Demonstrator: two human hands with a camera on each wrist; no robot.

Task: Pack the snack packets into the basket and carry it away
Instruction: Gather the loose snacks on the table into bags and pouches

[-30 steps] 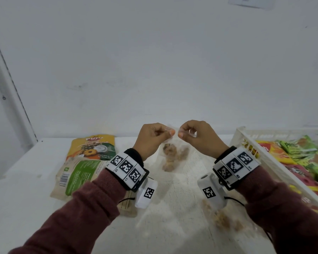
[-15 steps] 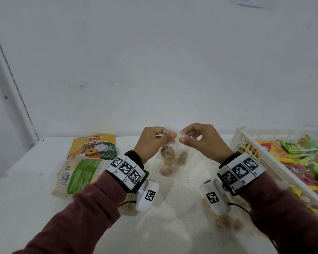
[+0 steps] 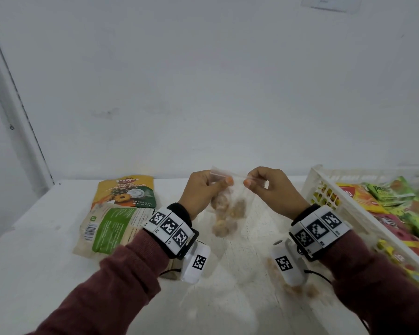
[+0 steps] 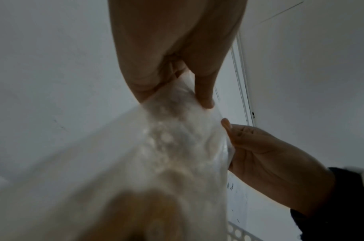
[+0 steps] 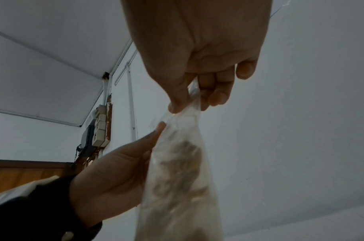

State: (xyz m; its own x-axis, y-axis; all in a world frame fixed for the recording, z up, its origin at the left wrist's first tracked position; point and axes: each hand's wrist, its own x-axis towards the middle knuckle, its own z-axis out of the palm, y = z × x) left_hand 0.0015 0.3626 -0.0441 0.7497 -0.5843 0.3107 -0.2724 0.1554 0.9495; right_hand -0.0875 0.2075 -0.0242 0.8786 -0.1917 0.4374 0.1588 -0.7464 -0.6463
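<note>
A clear zip bag of brown snack pieces (image 3: 228, 211) hangs above the white table, held by its top edge between both hands. My left hand (image 3: 209, 187) pinches the bag's left top corner, and my right hand (image 3: 257, 183) pinches the right end of the strip. In the left wrist view the bag (image 4: 166, 146) fills the middle below my left hand (image 4: 199, 94), with the right hand (image 4: 249, 146) beside it. In the right wrist view my right hand (image 5: 189, 101) pinches the bag (image 5: 176, 163). The white basket (image 3: 336, 189) at the right holds several colourful packets.
Two snack packets lie on the table at the left: a yellow biscuit pouch (image 3: 125, 192) and a beige-green pouch (image 3: 109, 230) overlapping it. Another clear bag of brown pieces (image 3: 300, 290) lies under my right wrist. A white wall stands close behind.
My hands have drawn apart along the bag's top edge, the right one moving right. The bag hangs slightly lower and sways.
</note>
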